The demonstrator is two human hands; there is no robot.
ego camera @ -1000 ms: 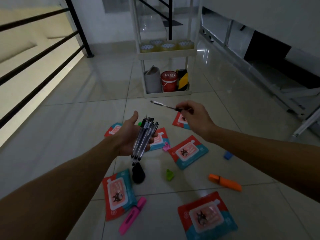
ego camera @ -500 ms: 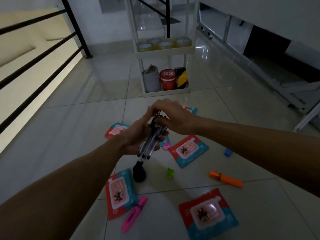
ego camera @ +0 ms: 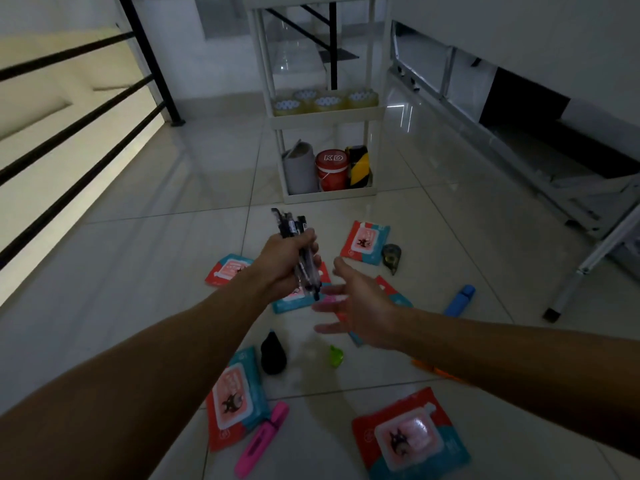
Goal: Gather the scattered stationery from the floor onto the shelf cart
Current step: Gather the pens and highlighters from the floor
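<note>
Gripping bundle of clear black-capped plastic pens (ego camera: 298, 252) in left hand (ego camera: 285, 263), caps upward; right hand (ego camera: 360, 304) just beside, fingers spread, holding nothing.

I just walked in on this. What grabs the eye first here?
Most striking is the left hand at the centre, gripping a bundle of black pens, with the open right hand beside it. Below them, red and teal packets and a pink highlighter lie scattered on the pale tiled floor. Behind stands a white shelf cart holding tape rolls.
</note>
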